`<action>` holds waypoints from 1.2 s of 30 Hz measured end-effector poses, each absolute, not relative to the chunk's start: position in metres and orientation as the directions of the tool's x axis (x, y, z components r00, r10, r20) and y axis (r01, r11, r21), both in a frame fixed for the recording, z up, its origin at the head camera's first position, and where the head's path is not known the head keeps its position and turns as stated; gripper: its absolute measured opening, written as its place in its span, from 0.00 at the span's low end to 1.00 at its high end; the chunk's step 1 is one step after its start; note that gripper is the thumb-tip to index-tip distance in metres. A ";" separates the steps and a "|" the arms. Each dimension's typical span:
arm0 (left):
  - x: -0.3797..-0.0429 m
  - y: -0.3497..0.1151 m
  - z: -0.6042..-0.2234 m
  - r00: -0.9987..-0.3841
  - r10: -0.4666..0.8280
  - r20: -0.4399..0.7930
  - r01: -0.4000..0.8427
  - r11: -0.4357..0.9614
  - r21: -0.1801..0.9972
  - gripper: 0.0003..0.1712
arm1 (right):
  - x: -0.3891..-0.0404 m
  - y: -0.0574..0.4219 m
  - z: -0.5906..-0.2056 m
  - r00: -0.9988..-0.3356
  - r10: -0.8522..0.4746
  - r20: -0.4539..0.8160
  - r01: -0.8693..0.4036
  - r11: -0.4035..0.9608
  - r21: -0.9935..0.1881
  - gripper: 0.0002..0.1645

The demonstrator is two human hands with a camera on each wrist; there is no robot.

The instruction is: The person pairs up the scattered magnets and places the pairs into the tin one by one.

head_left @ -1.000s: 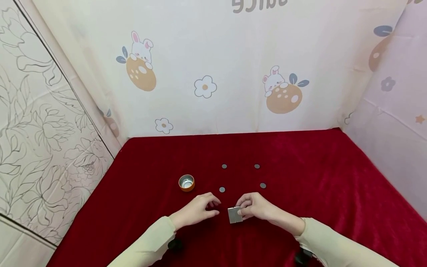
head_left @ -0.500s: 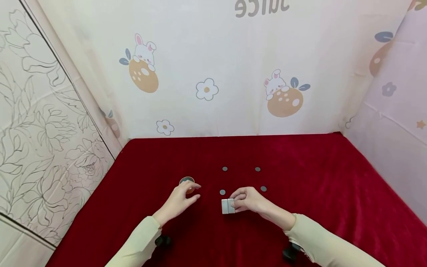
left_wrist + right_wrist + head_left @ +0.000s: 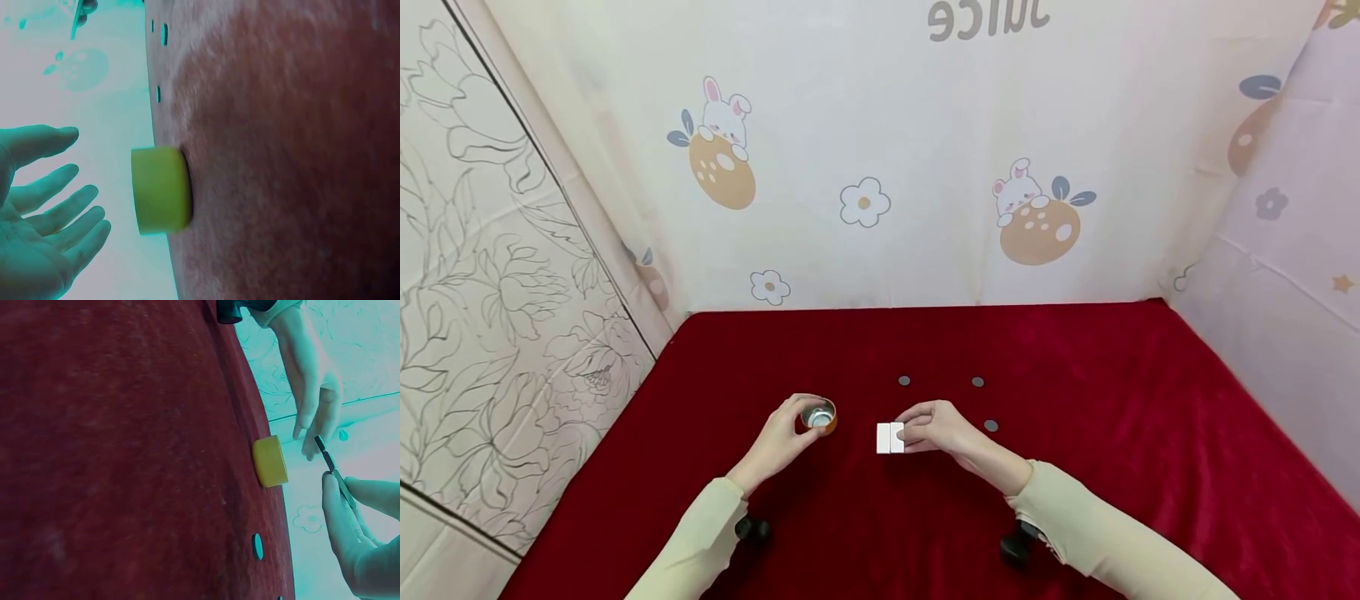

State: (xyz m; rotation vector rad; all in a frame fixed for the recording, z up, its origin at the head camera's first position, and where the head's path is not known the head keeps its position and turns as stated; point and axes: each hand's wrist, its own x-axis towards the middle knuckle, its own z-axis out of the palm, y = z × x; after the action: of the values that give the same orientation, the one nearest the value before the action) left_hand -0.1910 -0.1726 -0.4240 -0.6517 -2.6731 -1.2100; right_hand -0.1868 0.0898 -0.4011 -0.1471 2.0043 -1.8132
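My left hand is over the small round orange tin, which has a silvery inside. In the left wrist view the left fingers are spread and apart from the tin's wall. My right hand pinches a small flat square metal plate with a seam down its middle, like two rectangles side by side. Seen edge-on in the right wrist view, the plate sits between thumb and fingers, raised off the cloth. Its far end points toward the left hand.
Small grey discs lie on the red velvet cloth: one disc farther back, another to its right, a third disc beyond the right hand. A printed curtain stands behind the table. Black wrist devices hang under the sleeves.
My left hand has moved left and forward to the tin. The right hand has carried the plate left and forward, and the near left disc is now hidden behind it.
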 end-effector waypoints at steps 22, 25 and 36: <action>-0.214 -0.198 -0.436 -0.946 0.319 0.062 0.257 0.618 0.743 0.33 | -0.220 0.039 -0.401 -0.936 -0.288 -0.204 0.210 0.012 -0.978 0.18; -0.216 -0.198 -0.438 -0.944 0.326 0.053 0.253 0.609 0.752 0.34 | -0.223 0.034 -0.401 -0.937 -0.280 -0.208 0.215 0.003 -0.977 0.18; -0.221 -0.191 -0.438 -0.949 0.316 0.002 0.199 0.590 0.782 0.30 | -0.230 0.019 -0.399 -0.940 -0.261 -0.220 0.230 -0.010 -0.973 0.17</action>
State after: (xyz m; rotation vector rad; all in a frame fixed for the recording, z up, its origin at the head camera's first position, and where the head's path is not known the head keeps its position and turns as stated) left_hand -0.2209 -0.1906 -0.4378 -0.4761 -2.9218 -1.4096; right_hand -0.2301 0.0192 -0.3987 -0.0326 1.9348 -2.0155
